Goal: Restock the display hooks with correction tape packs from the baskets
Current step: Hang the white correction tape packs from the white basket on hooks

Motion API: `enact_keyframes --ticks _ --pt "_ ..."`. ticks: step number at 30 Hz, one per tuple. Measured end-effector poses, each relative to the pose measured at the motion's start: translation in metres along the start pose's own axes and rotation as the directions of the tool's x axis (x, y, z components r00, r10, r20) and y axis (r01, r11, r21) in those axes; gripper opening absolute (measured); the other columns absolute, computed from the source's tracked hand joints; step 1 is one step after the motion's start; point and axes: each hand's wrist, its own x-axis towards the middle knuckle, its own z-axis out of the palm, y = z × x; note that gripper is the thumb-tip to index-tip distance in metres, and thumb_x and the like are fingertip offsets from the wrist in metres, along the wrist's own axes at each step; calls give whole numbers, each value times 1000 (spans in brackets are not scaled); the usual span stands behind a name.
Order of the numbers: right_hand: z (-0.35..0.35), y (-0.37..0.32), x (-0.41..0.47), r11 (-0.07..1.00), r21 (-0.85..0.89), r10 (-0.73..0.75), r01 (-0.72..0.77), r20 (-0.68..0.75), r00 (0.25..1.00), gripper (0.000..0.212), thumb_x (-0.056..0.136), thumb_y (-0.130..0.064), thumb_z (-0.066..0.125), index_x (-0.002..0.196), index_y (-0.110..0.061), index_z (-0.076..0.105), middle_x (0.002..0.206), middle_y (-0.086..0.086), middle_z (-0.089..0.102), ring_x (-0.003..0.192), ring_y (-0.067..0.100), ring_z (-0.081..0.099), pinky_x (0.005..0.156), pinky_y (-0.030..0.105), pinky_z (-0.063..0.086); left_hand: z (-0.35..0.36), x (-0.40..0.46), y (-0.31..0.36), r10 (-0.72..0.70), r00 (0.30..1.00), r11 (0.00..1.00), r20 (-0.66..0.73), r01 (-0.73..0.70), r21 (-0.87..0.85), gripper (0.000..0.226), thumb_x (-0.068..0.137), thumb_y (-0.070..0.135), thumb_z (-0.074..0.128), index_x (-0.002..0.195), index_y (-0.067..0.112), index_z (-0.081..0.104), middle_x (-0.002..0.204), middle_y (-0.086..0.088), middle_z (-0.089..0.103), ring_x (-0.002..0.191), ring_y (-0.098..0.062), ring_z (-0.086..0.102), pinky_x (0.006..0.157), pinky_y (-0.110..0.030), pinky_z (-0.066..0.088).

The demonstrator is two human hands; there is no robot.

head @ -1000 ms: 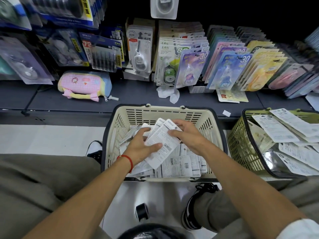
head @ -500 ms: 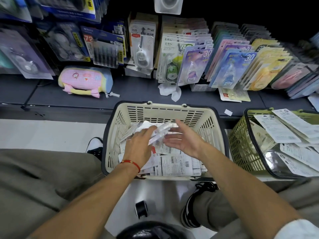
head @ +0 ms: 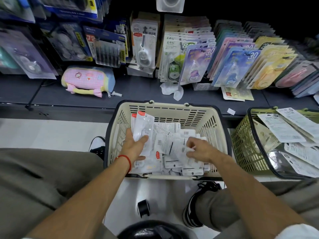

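A cream basket [head: 209, 118] on the floor in front of me holds several loose white correction tape packs [head: 174, 163]. My left hand [head: 133, 144] grips a small stack of packs [head: 143, 126], held upright at the basket's left side with red tabs at the top. My right hand [head: 200, 149] reaches into the pile at the right, fingers curled and pinching the edge of a white pack [head: 179, 147]. Display hooks above the shelf carry hanging correction tape packs [head: 198, 64], one white row [head: 144, 44] just left of centre.
A green basket [head: 245, 144] at the right is piled with more packs. A dark shelf [head: 138, 94] bears a pink pencil case [head: 88, 80], crumpled paper [head: 172, 91] and a loose pack [head: 236, 94]. My knees flank the cream basket; a black bin [head: 155, 230] sits below.
My left hand has gathered packs into a stack and lifted it upright at the basket's left. My right hand moved right and down into the pile and closed on a pack.
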Motion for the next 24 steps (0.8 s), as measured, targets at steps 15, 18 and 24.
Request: enact_keyframes --ticks 15,18,24 --pt "32 -109 -14 800 485 -287 354 -208 935 39 107 -28 53 141 -46 60 128 -10 54 102 8 63 89 27 55 22 -7 -1 -43 977 899 208 129 -419 58 89 27 82 134 34 45 129 -12 70 104 -36 76 74 -59 62" --pt "27 -95 0 780 541 -206 314 -252 946 38 104 -9 54 133 -32 66 125 -3 66 97 15 68 72 24 55 17 -4 -1 -95 988 900 118 136 -415 63 84 5 80 132 31 48 130 -8 66 112 -37 70 69 -55 63" --pt "44 -28 19 865 -497 -85 64 -20 996 94 95 -17 72 167 -25 12 175 1 10 161 25 11 128 52 17 9 -4 7 -122 987 867 106 158 -473 58 87 5 79 130 33 53 130 -6 66 116 -35 67 76 -60 63"
